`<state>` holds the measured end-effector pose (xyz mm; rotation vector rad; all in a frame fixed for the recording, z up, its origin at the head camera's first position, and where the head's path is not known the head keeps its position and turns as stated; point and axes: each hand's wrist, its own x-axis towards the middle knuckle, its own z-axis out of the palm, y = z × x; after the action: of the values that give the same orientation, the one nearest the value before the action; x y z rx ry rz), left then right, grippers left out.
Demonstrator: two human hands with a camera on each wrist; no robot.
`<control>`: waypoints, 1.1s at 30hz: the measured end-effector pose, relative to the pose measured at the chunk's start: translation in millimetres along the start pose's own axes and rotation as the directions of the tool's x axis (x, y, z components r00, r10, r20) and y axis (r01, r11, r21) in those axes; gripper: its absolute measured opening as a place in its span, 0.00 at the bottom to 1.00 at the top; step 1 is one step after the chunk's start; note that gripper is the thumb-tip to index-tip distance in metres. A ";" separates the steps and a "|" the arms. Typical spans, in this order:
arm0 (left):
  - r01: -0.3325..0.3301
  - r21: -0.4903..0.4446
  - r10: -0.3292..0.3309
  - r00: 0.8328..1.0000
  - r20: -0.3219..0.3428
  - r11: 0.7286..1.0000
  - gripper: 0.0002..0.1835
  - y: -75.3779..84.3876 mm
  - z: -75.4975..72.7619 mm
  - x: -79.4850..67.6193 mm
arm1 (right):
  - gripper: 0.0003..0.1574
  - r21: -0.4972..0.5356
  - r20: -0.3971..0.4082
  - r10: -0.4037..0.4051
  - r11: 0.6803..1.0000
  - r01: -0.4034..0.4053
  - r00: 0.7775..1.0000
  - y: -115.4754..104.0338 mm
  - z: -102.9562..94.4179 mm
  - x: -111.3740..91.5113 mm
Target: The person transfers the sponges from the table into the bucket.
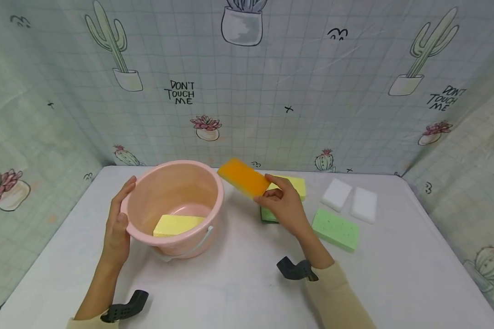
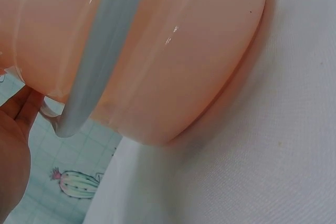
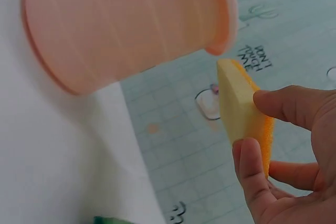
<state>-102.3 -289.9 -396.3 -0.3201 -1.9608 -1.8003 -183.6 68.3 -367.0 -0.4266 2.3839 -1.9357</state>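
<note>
A pink bucket (image 1: 214, 201) with a pale handle (image 2: 105, 56) stands at the left of the table. Inside it lies a yellow sponge (image 1: 179, 225). My left hand (image 1: 117, 228) rests against the bucket's outer left side near the rim, its fingers extended along the wall. Between thumb and fingers, my right hand (image 1: 284, 205) pinches an orange-and-pale-yellow sponge (image 1: 244, 177). That sponge is held up in the air to the right of the bucket, tilted. In the right wrist view its pale side (image 3: 233, 98) faces the bucket.
Beyond the right hand lie another yellow sponge (image 1: 294, 185) and a green sponge (image 1: 267, 215), both partly hidden by it. Farther right are two white sponges (image 1: 336, 194) and a light green sponge (image 1: 335, 230). Cactus-printed cloth (image 1: 247, 91) surrounds the white table (image 1: 230, 283).
</note>
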 end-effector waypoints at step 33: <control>-0.049 0.021 0.049 0.999 0.017 0.999 0.32 -1.6 -1.4 -1.6 | 0.41 -0.111 0.366 -0.217 0.955 0.274 0.905 -77.1 67.9 -0.3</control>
<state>-101.5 -291.3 -398.4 -0.3742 -1.9647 -1.7501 -155.1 -10.5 -307.5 -1.0354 2.3418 -1.5791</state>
